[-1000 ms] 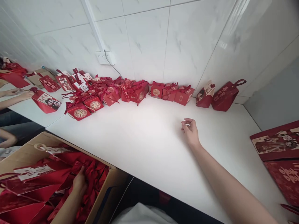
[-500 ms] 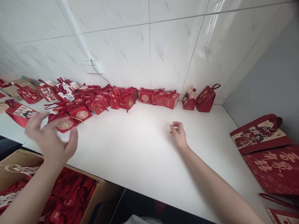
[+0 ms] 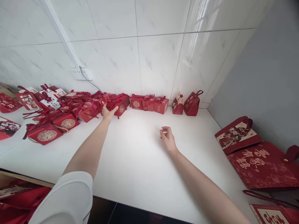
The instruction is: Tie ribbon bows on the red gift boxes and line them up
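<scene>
My left hand [image 3: 109, 114] reaches to the row of boxes along the wall. Its fingers and thumb are round the lower front of a small red gift box [image 3: 105, 100] with a dark red ribbon; part of that box is hidden by the hand. Just right of the thumb stands another red gift box [image 3: 121, 107] with a round gold emblem. My right hand [image 3: 168, 139] rests on the white table [image 3: 140, 161], its fingers loosely curled towards the thumb, with nothing seen in them.
Several ribboned red boxes [image 3: 67, 122] crowd the left. Two pointed red boxes [image 3: 192, 105] stand by the wall at right. Large red gift bags [image 3: 259, 163] lie along the right side. A carton [image 3: 25, 177] of red goods is below the table's front left edge.
My left hand has moved from above the carton, where it was spread and blurred, right and forward to the boxes by the wall. The right hand keeps its place. The view has shifted.
</scene>
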Available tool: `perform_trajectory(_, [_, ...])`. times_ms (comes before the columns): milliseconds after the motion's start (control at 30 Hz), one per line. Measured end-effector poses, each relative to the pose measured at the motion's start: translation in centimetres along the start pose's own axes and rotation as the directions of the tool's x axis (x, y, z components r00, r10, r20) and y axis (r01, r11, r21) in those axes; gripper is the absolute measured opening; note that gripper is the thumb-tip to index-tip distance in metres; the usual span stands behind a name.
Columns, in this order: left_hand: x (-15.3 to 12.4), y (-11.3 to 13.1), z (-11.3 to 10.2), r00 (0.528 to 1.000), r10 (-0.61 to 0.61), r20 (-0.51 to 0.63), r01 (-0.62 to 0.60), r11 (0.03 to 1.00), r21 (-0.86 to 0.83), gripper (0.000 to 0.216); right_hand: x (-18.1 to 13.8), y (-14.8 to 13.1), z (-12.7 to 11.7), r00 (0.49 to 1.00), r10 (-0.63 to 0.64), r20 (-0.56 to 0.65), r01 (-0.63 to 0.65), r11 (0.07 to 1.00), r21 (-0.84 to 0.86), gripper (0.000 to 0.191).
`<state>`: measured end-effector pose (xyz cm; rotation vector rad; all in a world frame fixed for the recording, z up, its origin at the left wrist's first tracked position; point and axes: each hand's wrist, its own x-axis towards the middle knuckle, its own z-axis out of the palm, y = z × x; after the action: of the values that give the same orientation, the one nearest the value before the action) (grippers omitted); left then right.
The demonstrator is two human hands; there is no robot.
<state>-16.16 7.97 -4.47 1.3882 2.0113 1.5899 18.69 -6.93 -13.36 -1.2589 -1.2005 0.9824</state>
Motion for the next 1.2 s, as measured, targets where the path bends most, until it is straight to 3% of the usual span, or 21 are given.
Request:
perform_trajectory(100, [-0.6, -1.4, 2.4, 0.997, -0.075, -0.022, 0.076, 0.997, 0.000, 0.121, 0.1, -0.2, 0.1, 1.000, -0.007, 0.001, 0.007, 1.000, -0.007, 0.028])
perform_trajectory(200, [-0.8, -1.8, 3.6, 0.993, -0.094, -0.073, 0.087, 0.992, -0.087, 0.129, 0.2, -0.3, 0.2, 1.000, -0.013, 0.001, 0.013, 1.000, -0.019, 0.028])
perform_trajectory(267, [-1.0, -1.9, 3.6, 0.995, -0.098, 0.006, 0.097, 0.977, -0.191, 0.122, 0.4, -0.3, 0.3, 1.000, -0.008, 0.002, 0.008, 1.000, -0.013, 0.028])
perform_trajectory(333, [-1.8, -2.1, 2.9, 0.977, -0.063, 0.204, 0.119, 0.953, -0.280, 0.104, 0.5, -0.3, 0.2, 1.000, 0.004, 0.001, -0.004, 1.000, 0.010, 0.028])
perform_trajectory(400, [-3.1, -2.2, 1.9, 0.880, -0.008, 0.475, 0.178, 0.933, -0.313, 0.087, 0.6, -0.3, 0.1, 1.000, 0.017, -0.012, -0.016, 0.999, 0.052, 0.029])
perform_trajectory(467, [-4.7, -2.1, 0.9, 0.695, 0.038, 0.718, 0.260, 0.918, -0.300, 0.075, 0.7, -0.3, 0.0, 0.999, 0.025, -0.037, -0.022, 0.995, 0.096, 0.030])
perform_trajectory(533, [-6.5, -1.4, 0.4, 0.512, 0.080, 0.855, 0.327, 0.903, -0.280, 0.068, 0.7, -0.3, -0.1, 0.997, 0.031, -0.064, -0.022, 0.990, 0.136, 0.031])
perform_trajectory(600, [-8.4, -0.4, 0.8, 0.418, 0.114, 0.901, 0.348, 0.897, -0.274, 0.063, 0.8, -0.3, -0.1, 0.996, 0.030, -0.082, -0.017, 0.987, 0.159, 0.033])
perform_trajectory(667, [-10.5, 0.6, 1.8, 0.449, 0.126, 0.885, 0.329, 0.897, -0.295, 0.061, 0.8, -0.3, -0.1, 0.995, 0.022, -0.095, -0.005, 0.983, 0.182, 0.034])
perform_trajectory(767, [-13.7, 1.6, 3.4, 0.591, 0.125, 0.797, 0.296, 0.886, -0.358, 0.053, 0.7, -0.2, -0.1, 0.995, 0.001, -0.096, 0.020, 0.977, 0.212, 0.034])
perform_trajectory(833, [-15.5, 2.1, 4.1, 0.633, 0.143, 0.760, 0.294, 0.865, -0.407, 0.048, 0.7, 0.0, 0.0, 0.997, -0.021, -0.081, 0.040, 0.971, 0.234, 0.034])
perform_trajectory(900, [-16.8, 2.4, 4.3, 0.575, 0.183, 0.797, 0.335, 0.837, -0.433, 0.053, 0.6, 0.2, 0.0, 0.996, -0.047, -0.076, 0.065, 0.964, 0.259, 0.033])
perform_trajectory(1033, [-18.1, 3.1, 4.1, 0.392, 0.307, 0.867, 0.430, 0.772, -0.468, 0.071, 0.5, 0.6, 0.0, 0.987, -0.053, -0.150, 0.090, 0.963, 0.255, 0.037])
perform_trajectory(1100, [-18.4, 3.6, 4.2, 0.357, 0.325, 0.876, 0.449, 0.762, -0.466, 0.065, 0.5, 0.7, 0.1, 0.975, -0.069, -0.210, 0.120, 0.963, 0.241, 0.041])
perform_trajectory(1200, [-18.8, 4.2, 4.5, 0.382, 0.269, 0.884, 0.483, 0.758, -0.439, 0.055, 0.5, 0.7, 0.1, 0.970, -0.083, -0.229, 0.139, 0.960, 0.241, 0.040])
